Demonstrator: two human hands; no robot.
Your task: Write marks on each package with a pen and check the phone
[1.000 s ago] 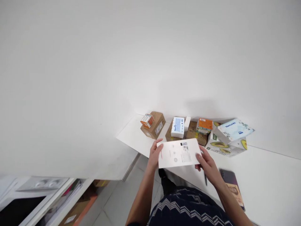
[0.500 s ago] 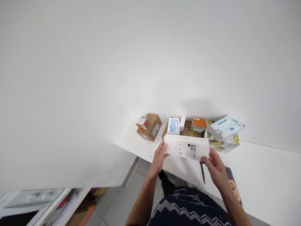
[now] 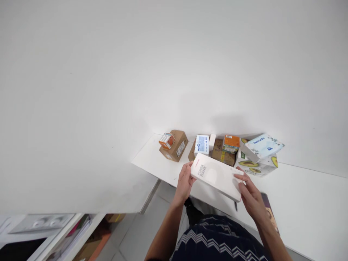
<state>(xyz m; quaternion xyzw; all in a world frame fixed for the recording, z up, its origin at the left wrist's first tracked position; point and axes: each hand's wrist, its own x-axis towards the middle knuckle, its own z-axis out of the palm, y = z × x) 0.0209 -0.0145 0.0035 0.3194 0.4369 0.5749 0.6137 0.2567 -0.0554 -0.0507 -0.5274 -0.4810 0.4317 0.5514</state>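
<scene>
A long white power bank box (image 3: 217,177) is held between both hands above the shelf's front edge, its face with the words "POWER BANK" turned up. My left hand (image 3: 185,180) grips the box's left end, fingers closed about the corner. At the other end, my right hand (image 3: 248,188) is closed on it, with fingers over the top face. Just behind the box are a brown carton (image 3: 224,156) with an orange box (image 3: 231,142) on top, and a blue-and-white tissue pack (image 3: 201,144) beside a small white box (image 3: 212,141).
Against the wall at right, a light-blue tissue pack (image 3: 265,145) lies tilted on an avocado-print box (image 3: 254,166). To the left, a small orange-and-white box (image 3: 166,140) rests on a brown carton (image 3: 178,145). A dark phone-like item (image 3: 268,206) and a pen (image 3: 235,206) lie near the right hand.
The white box has been turned in my hands: its printed specification side faced me before, and now the "POWER BANK" face shows. My right fingers have shifted onto its top.
</scene>
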